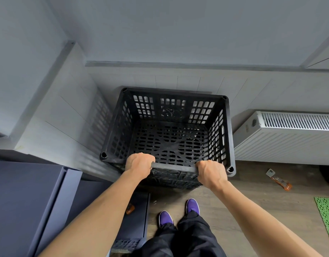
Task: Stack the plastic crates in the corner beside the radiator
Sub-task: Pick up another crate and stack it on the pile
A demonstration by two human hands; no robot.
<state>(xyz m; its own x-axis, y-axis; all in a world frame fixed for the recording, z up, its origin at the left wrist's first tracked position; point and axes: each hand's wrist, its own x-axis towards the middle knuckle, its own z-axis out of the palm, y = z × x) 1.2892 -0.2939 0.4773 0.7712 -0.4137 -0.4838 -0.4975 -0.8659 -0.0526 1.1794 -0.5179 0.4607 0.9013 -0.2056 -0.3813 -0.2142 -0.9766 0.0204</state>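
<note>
Crate sits in the corner beside the radiator; both hands' fingers clench its near rim, likely seating it; releasing seems next.

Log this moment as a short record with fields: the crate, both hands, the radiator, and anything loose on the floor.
crate: black perforated plastic crate, open top, empty, in the corner against the pale panelled wall
left hand: left hand closed over the crate's near rim
right hand: right hand closed over the same rim
radiator: white ribbed panel radiator, right of the crate
floor: wood-look plank floor; orange wrapper and green perforated mat at right
feet: purple shoes behind the crate
</note>
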